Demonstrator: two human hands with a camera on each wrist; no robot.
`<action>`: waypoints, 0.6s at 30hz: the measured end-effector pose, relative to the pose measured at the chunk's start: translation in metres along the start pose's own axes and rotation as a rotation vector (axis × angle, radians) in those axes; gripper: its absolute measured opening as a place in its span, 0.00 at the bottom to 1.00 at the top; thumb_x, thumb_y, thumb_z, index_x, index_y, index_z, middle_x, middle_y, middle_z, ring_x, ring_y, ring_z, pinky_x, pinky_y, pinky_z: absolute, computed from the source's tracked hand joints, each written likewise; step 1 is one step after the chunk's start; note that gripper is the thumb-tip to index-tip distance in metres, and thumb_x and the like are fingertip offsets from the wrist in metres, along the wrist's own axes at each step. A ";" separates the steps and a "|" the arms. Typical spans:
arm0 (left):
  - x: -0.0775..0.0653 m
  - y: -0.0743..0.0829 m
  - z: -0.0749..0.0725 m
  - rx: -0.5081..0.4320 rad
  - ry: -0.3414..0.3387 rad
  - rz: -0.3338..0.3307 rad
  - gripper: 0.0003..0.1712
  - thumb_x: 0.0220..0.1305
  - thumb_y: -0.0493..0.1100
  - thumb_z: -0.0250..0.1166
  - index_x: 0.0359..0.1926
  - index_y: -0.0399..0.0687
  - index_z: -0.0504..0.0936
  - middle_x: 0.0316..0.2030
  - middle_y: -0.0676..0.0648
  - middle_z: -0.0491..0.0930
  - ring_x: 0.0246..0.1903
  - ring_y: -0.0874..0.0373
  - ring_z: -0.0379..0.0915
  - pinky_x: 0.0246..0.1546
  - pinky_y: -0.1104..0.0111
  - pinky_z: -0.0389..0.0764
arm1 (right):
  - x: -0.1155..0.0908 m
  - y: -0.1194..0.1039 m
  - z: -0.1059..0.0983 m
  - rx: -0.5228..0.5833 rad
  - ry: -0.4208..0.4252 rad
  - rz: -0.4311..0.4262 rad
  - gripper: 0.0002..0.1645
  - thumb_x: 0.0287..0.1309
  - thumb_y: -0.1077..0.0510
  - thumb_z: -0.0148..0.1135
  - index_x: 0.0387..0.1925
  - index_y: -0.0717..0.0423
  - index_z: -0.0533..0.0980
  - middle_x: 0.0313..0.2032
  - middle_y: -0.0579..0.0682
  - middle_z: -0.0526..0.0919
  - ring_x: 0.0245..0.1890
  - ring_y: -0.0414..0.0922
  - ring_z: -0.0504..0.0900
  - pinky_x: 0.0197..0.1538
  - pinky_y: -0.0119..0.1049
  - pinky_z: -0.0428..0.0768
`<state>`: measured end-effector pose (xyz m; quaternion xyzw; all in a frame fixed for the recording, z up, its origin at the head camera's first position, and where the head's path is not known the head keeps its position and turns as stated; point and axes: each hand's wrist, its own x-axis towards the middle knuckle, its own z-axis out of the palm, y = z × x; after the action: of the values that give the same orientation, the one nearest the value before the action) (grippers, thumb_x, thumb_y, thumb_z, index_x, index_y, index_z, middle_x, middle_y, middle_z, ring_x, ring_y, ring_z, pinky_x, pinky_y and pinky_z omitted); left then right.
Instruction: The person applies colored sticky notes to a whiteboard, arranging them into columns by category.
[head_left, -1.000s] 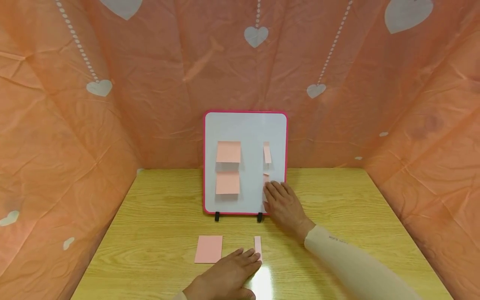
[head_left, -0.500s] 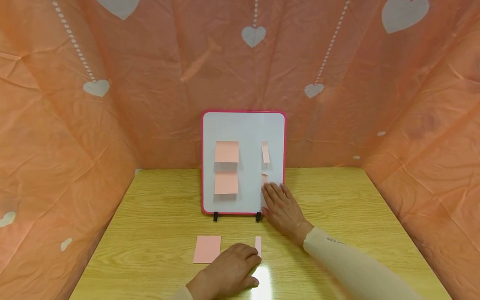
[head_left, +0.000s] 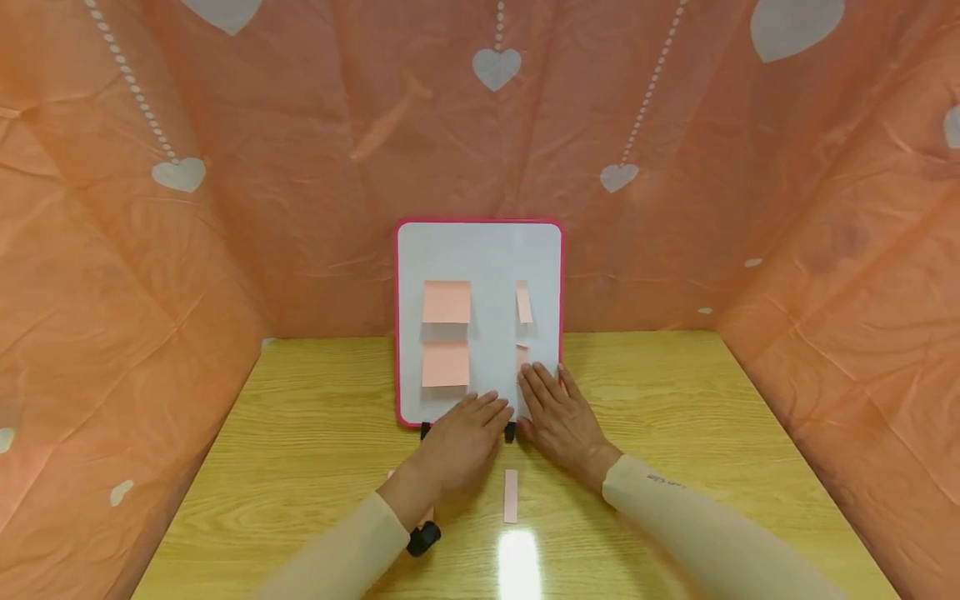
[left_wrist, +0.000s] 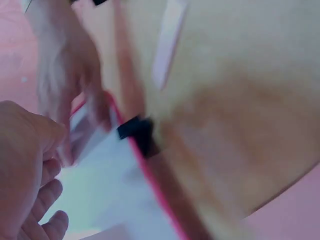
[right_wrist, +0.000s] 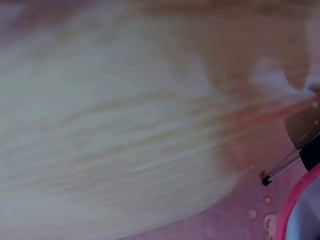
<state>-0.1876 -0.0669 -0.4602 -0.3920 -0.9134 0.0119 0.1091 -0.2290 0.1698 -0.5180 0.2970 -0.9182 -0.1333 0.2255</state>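
Note:
My right hand rests with its fingers extended against the lower right of a pink-framed whiteboard. Its fingertips cover the lower end of a narrow pink sticky strip. My left hand is in front of the board's lower edge, fingers loosely extended and apparently holding nothing. In the left wrist view, the left fingers hang slightly bent near the board, beside the right hand. Another narrow strip hangs higher up. Two square sticky notes, an upper one and a lower one, hang on the left side.
A narrow pink strip lies on the wooden table. A pink square is mostly hidden behind my left wrist. Black feet, one of them the right foot, support the board. Orange cloth with hearts surrounds the table.
My left hand has left the strip on the table and moved forward and up to the board's lower edge, uncovering that strip. My right hand stays at the lower strip on the board.

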 end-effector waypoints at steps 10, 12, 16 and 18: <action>0.051 -0.028 -0.016 0.165 -0.132 0.056 0.35 0.82 0.53 0.55 0.82 0.45 0.61 0.81 0.47 0.60 0.82 0.51 0.52 0.83 0.54 0.56 | 0.000 0.000 0.001 -0.016 0.003 -0.012 0.44 0.77 0.39 0.52 0.81 0.61 0.60 0.81 0.56 0.61 0.82 0.53 0.58 0.84 0.57 0.52; 0.057 -0.031 -0.016 0.181 -0.167 0.073 0.38 0.82 0.55 0.55 0.83 0.45 0.59 0.82 0.46 0.58 0.83 0.50 0.48 0.84 0.54 0.53 | 0.000 -0.001 0.001 -0.022 -0.010 -0.010 0.44 0.77 0.39 0.51 0.80 0.61 0.60 0.80 0.56 0.61 0.82 0.53 0.58 0.84 0.57 0.52; 0.066 -0.036 -0.015 0.243 -0.221 0.085 0.43 0.81 0.62 0.53 0.84 0.46 0.54 0.84 0.47 0.50 0.84 0.51 0.40 0.85 0.52 0.47 | 0.001 -0.001 0.001 -0.046 -0.035 -0.009 0.44 0.79 0.37 0.49 0.81 0.60 0.59 0.81 0.56 0.60 0.83 0.52 0.56 0.85 0.55 0.52; 0.069 -0.038 -0.013 0.275 -0.228 0.087 0.44 0.81 0.64 0.52 0.85 0.46 0.52 0.85 0.47 0.48 0.85 0.51 0.38 0.85 0.51 0.45 | 0.000 -0.001 0.000 -0.059 -0.045 -0.008 0.44 0.79 0.36 0.47 0.81 0.60 0.58 0.82 0.55 0.58 0.83 0.52 0.55 0.85 0.55 0.51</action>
<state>-0.2581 -0.0440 -0.4299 -0.4085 -0.8918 0.1859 0.0569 -0.2288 0.1690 -0.5187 0.2905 -0.9177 -0.1679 0.2128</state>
